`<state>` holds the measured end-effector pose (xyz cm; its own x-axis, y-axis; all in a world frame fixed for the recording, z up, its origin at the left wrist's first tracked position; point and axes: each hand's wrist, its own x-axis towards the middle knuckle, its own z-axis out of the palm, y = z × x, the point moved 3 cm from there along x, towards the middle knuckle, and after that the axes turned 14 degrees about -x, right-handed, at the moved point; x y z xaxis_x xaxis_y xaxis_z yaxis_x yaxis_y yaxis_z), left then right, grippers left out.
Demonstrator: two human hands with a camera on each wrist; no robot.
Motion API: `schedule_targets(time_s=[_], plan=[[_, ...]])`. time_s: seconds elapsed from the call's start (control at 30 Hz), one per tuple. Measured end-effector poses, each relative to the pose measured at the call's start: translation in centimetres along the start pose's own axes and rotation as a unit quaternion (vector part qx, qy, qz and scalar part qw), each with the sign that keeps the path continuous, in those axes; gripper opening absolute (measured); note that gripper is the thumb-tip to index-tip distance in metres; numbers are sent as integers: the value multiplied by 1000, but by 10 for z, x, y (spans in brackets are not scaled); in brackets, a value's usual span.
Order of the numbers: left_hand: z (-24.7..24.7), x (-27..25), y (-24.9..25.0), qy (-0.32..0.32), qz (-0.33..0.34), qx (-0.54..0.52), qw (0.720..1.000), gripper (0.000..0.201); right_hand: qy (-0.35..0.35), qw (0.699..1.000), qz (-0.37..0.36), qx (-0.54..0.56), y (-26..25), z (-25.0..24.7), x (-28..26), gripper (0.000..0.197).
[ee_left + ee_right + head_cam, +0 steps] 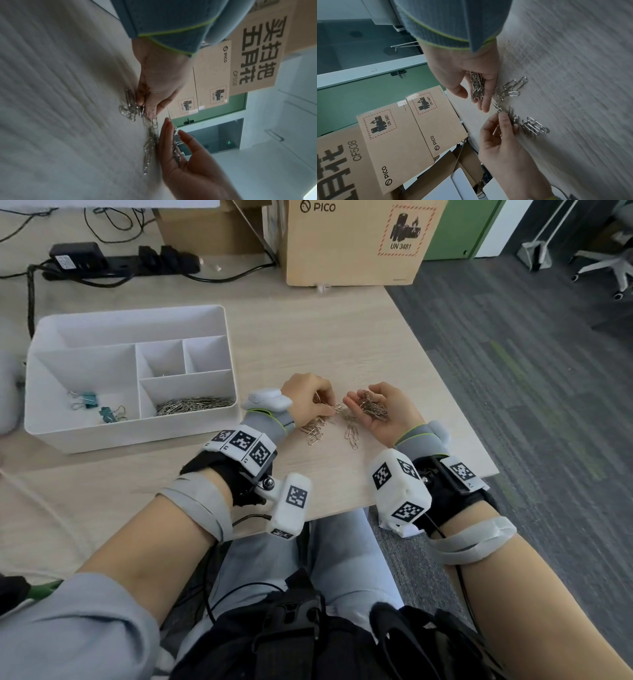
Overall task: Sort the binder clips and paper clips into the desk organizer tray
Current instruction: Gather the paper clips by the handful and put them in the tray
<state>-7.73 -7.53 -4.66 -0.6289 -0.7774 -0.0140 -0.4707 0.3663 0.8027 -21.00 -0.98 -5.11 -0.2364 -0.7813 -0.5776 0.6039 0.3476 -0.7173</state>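
My left hand (pixel 327 405) pinches a couple of linked silver paper clips (pixel 338 406) just above the wooden table (pixel 308 344); the pinch also shows in the left wrist view on a paper clip (pixel 155 122). My right hand (pixel 359 402) lies palm up beside it, its fingers nearly straight, carrying a heap of paper clips (pixel 375 409) (pixel 476 86). Loose paper clips (pixel 314 433) (pixel 352 436) lie on the table under both hands. The white organizer tray (pixel 219 316) stands to the left, with teal binder clips (pixel 89 400) in its large compartment and a pile of paper clips (pixel 193 405) in the front right one.
A PICO cardboard box (pixel 352 244) stands at the back of the table. A black power strip (pixel 116 263) with cables lies at the back left. The table's right edge (pixel 445 378) runs close to my right hand, with grey carpet beyond.
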Motion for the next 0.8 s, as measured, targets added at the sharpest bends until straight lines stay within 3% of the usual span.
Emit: schedule_targets(time_s=[0.1,0.27,0.6,0.7,0.8], plan=[[-5,3,-2,14,-29,-81,996,11,2,1000,-4,-2,0,2,0,18],[-12,13,11,13,10,-95,995,13,-1,999,-8,-38,1,4,7,16],[5,27,48,-18,48,-86,995,15,-79,996,0,-40,-4,16,3,37],[-1,27,51,9,59,-107,992,14,-63,998,14,10,-6,8,8,34],[-9,25,44,80,54,-115,989,16,-26,997,30,61,-5,-3,13,21]])
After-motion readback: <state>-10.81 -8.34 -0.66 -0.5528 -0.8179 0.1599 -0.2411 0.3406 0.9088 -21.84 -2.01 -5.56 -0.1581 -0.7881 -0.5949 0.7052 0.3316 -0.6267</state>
